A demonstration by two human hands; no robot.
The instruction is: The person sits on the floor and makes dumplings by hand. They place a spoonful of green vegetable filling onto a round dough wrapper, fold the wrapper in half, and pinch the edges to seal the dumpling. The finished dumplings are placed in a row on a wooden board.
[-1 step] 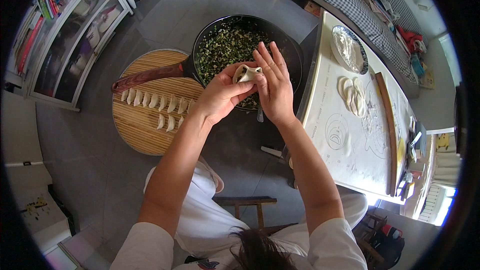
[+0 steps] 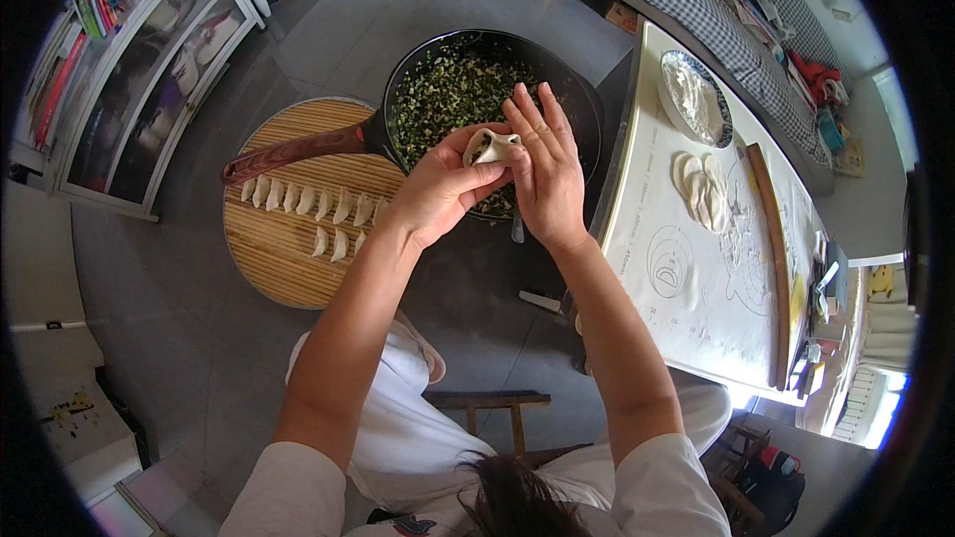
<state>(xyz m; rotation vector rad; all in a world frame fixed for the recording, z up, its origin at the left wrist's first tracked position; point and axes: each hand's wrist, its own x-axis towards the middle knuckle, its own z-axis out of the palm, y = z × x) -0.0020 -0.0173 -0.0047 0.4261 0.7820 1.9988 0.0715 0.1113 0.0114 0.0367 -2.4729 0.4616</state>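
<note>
A half-folded dumpling (image 2: pixel 490 147) is held up over the near side of the frying pan, with dark green filling showing in its open left end. My left hand (image 2: pixel 438 184) is closed around it, cupping it between thumb and fingers. The thumb of my right hand (image 2: pixel 546 174) presses the wrapper's right end; the other fingers of that hand stretch up and away. Below lies the black frying pan (image 2: pixel 577 89) with chopped green filling (image 2: pixel 453 89), partly hidden by my hands. A utensil handle (image 2: pixel 517 229) sticks out under my right hand.
On the left, a round slatted board (image 2: pixel 284 273) carries rows of finished dumplings (image 2: pixel 306 201), under the pan's wooden handle (image 2: pixel 298 154). The right-hand table (image 2: pixel 637 288) holds a bowl of flour (image 2: pixel 693 99), stacked dumpling wrappers (image 2: pixel 702 191) and a long rolling pin (image 2: pixel 771 259).
</note>
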